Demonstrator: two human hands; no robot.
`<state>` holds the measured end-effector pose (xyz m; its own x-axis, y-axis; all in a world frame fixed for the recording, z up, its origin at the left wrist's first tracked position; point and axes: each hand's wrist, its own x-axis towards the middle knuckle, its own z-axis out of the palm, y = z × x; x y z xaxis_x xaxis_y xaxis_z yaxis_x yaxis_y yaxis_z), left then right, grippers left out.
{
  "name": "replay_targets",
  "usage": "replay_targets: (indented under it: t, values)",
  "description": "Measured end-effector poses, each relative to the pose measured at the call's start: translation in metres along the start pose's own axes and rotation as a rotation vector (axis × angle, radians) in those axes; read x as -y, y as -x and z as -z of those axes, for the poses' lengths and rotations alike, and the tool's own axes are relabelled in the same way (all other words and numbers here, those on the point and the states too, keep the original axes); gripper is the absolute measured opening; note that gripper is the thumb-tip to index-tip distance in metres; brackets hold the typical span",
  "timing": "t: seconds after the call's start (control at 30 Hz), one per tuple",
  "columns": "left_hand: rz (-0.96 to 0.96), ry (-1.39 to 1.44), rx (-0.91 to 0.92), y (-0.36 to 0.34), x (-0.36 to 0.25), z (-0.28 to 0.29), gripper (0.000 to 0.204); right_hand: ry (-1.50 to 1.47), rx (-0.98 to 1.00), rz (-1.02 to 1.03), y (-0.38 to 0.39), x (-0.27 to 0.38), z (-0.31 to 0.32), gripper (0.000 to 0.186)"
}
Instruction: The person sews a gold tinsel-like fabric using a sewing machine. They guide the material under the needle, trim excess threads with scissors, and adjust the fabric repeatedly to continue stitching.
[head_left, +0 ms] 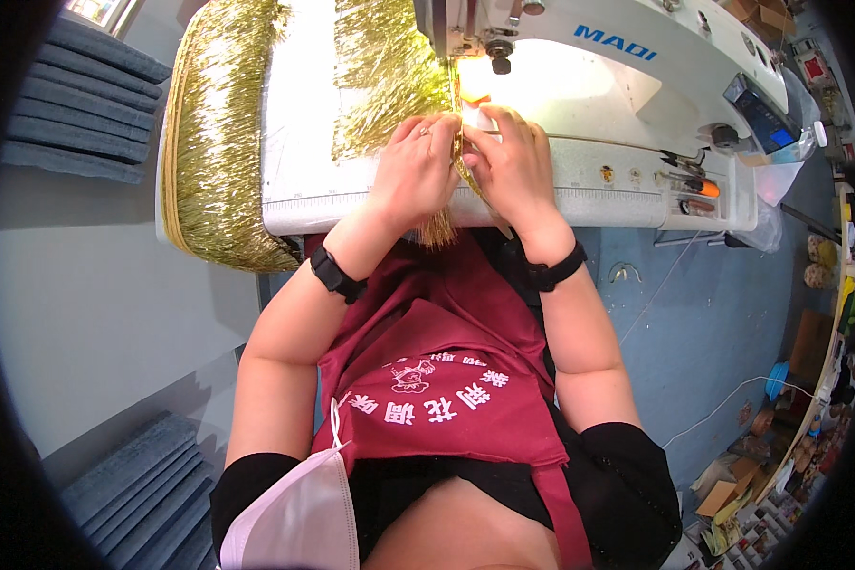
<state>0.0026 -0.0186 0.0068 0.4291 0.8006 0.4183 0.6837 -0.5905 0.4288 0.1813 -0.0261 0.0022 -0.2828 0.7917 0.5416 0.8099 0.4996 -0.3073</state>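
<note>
At the front of a white sewing machine (579,71), both of my hands are on a length of gold tinsel fringe (375,81). My left hand (413,166) is closed on the fringe's edge, with loose strands (437,231) hanging below it over the table edge. Close beside it, my right hand (515,166) pinches a narrow gold band (467,178) along that edge; its tail hangs down toward my lap. The band runs up to the lit area under the machine head, where the needle is hard to make out.
A thick bundle of gold fringe (214,142) drapes over the table's left end. A tray (698,201) at the right holds small tools, one orange-handled. A control box (762,112) sits on the machine. Grey-blue padded slabs (85,104) are stacked at left; boxes and clutter line the right.
</note>
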Motion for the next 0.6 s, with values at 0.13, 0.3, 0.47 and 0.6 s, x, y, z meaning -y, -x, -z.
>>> replay_targets:
  t: [0.13,0.3,0.47,0.6]
  values:
    - [0.043,-0.026,0.026,-0.010,0.005,0.002,0.035,0.022,0.033,-0.027,-0.005,-0.001,-0.004,0.027]
    - [0.060,-0.010,0.068,-0.015,0.013,0.006,0.041,0.017,0.020,-0.050,-0.007,-0.002,-0.004,0.031]
    - [-0.022,-0.004,0.052,-0.018,0.025,0.012,0.055,-0.256,-0.040,-0.039,-0.010,-0.004,0.002,0.032]
    - [-0.029,-0.004,0.090,-0.020,0.030,0.017,0.065,-0.251,-0.023,0.071,-0.011,-0.005,0.003,0.026]
